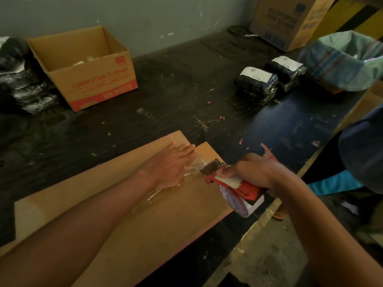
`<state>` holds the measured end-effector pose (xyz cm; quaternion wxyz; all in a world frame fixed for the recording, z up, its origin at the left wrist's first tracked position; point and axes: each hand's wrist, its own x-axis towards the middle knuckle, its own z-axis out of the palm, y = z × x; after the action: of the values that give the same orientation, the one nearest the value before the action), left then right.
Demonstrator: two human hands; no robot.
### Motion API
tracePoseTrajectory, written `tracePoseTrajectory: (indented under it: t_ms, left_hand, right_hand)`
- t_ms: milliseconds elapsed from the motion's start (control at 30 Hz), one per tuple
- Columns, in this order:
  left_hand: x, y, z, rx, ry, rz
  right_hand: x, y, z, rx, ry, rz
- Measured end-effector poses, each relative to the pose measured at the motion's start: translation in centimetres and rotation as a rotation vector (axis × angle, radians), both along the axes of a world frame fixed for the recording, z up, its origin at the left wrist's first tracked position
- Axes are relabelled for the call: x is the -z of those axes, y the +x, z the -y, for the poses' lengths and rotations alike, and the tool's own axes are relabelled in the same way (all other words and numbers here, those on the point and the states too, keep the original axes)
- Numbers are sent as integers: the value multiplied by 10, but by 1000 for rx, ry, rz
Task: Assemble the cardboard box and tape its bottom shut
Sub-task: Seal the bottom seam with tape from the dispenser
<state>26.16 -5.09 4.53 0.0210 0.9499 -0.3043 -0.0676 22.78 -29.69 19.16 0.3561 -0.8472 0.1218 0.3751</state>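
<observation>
The cardboard box lies at the near edge of the dark surface, with a broad brown face turned up. The left hand rests flat on it, fingers straight, pressing down a strip of clear tape. Just to the right, a red tape dispenser meets the strip's end. The right hand grips the dispenser with its fingers curled around it.

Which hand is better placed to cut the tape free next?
Probably right. The right hand grips the red tape dispenser, its blade at the clear tape strip; the left hand lies flat, pressing the tape onto the brown cardboard box.
</observation>
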Motion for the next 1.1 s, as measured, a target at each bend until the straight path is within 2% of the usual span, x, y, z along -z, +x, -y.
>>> tracePoseTrajectory:
  t_ms: [300, 633, 800, 933, 1100]
  left_hand:
    - [14, -6, 2, -12, 8, 7]
    - [9, 18, -12, -39, 26, 3]
    - [1, 11, -4, -33, 78, -11]
    - [-1, -15, 22, -33, -52, -72]
    - [14, -26, 28, -53, -13, 12]
  right_hand:
    - [16, 3, 6, 9, 31, -75]
    - [8, -17, 23, -4, -38, 10]
    - [11, -20, 20, 30, 9, -18]
    - [6, -22, 23, 78, 12, -21]
    - [11, -21, 19, 44, -4, -22]
